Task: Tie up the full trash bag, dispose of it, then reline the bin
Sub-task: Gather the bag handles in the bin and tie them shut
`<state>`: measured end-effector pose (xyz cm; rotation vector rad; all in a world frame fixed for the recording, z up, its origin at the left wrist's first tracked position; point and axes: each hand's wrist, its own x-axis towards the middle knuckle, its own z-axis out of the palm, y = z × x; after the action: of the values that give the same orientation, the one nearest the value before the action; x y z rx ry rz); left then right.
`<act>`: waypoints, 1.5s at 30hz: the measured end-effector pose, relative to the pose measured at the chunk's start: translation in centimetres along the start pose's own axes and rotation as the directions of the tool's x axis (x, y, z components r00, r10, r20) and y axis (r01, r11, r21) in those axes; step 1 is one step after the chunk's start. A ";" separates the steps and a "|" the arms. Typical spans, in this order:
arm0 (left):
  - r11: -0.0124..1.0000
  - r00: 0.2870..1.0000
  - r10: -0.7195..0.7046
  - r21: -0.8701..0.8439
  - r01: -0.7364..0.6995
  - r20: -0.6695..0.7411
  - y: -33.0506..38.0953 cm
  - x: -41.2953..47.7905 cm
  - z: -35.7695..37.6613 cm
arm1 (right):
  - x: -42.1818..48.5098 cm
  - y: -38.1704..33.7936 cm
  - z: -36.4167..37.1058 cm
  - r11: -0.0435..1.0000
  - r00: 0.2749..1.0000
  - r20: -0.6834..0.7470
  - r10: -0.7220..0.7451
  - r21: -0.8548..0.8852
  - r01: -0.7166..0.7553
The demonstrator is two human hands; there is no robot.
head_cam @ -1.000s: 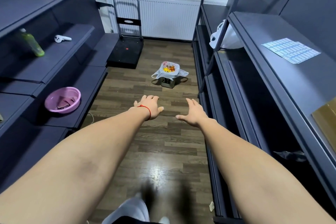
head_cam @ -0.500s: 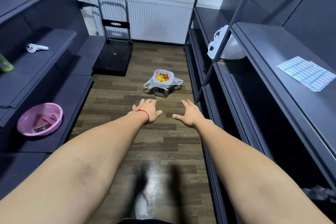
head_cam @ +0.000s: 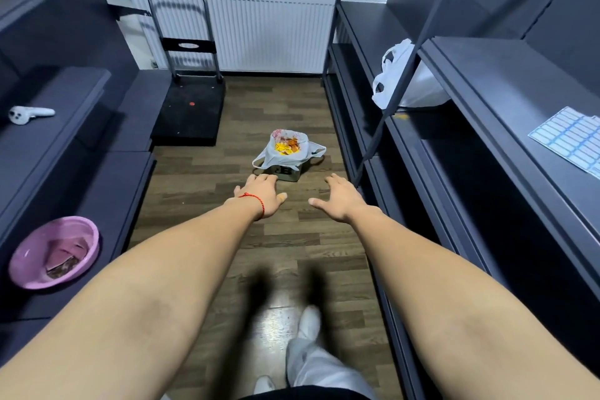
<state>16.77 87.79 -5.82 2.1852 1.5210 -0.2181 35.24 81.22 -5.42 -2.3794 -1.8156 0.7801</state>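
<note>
you are approaching the trash bag (head_cam: 289,153) just beyond your empty, spread hands, left (head_cam: 261,193) and right (head_cam: 341,198); next, gather its handles.

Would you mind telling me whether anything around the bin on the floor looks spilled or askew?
Nothing stands out: the bin stands upright, its trash bag full with handles drooping outside, and nothing spilled beside it.

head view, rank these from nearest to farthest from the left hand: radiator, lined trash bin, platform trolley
From the left hand:
1. lined trash bin, just ahead and slightly to the right.
2. platform trolley, farther ahead, on the left side of the aisle.
3. radiator, farthest, across the far end of the aisle.
</note>
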 end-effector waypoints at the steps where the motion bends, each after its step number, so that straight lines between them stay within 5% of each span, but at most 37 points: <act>1: 1.000 1.000 -0.006 0.002 0.006 0.004 0.2 1.2 -0.2 | 1.2 0.2 -0.4 1.000 1.000 -0.007 -0.005 -0.010 0.005; 23: 0.998 0.998 -0.061 0.023 0.062 -0.020 4.7 23.9 -8.0 | 24.1 4.5 -11.1 0.994 0.997 0.015 -0.072 -0.083 0.073; 45: 0.999 1.000 0.023 -0.041 -0.023 0.001 -2.1 46.9 -17.9 | 46.9 -2.9 -15.9 0.993 0.998 0.044 0.045 -0.108 -0.040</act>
<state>30.08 136.16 -8.68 2.1690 1.4855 -0.1800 47.93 129.16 -7.46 -2.4937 -1.8759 0.7670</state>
